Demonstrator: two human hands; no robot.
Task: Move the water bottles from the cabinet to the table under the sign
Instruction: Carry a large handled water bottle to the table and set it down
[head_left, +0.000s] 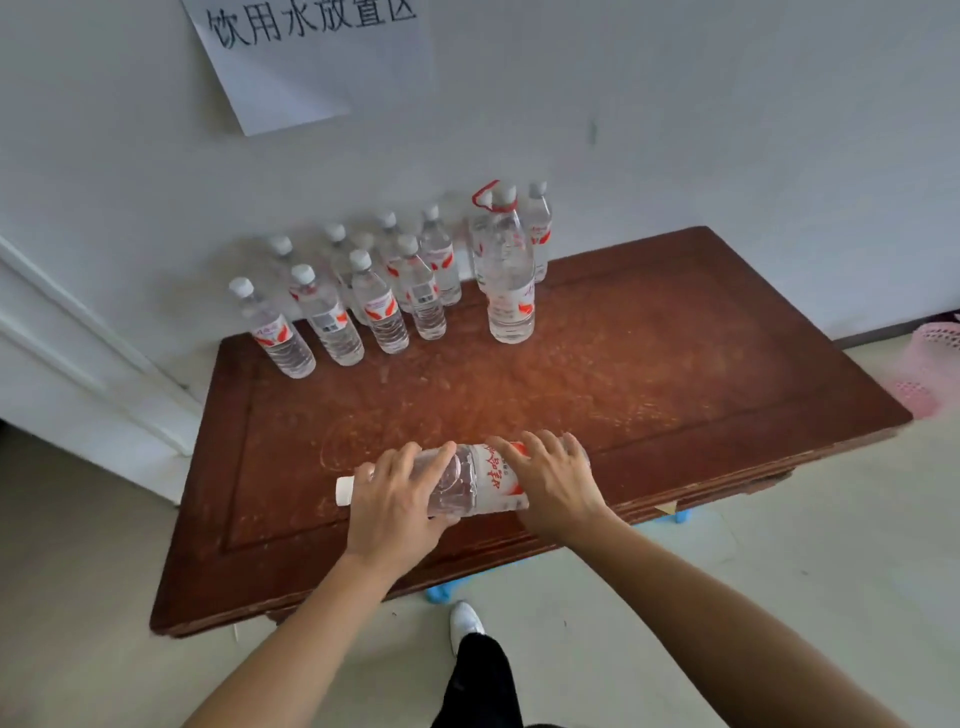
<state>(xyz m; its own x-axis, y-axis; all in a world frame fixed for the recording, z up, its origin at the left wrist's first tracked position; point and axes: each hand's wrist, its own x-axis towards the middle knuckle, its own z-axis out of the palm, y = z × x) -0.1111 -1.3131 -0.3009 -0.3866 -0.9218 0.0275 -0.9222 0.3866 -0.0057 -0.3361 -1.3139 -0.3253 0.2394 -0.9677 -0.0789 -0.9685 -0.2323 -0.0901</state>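
I am seeing both hands gripping a large clear plastic water bottle (470, 480) that is lying on its side at the near edge of the worn reddish-brown wooden table (649, 374), its white cap pointing left. The left hand (396, 501) is wrapping over the neck end, fingers curled across the top; the right hand (553, 480) is clasping the base end, covering part of the red-and-white label. At the far left of the table, a cluster of small clear bottles with white caps (358, 291) is standing upright against the white wall, and just beside it a tall bottle with a red carry handle (509, 275) is standing too. The white paper sign with black handwritten characters (306, 57) is hanging on the wall above them. A white shoe (466, 623) is showing on the pale floor below.
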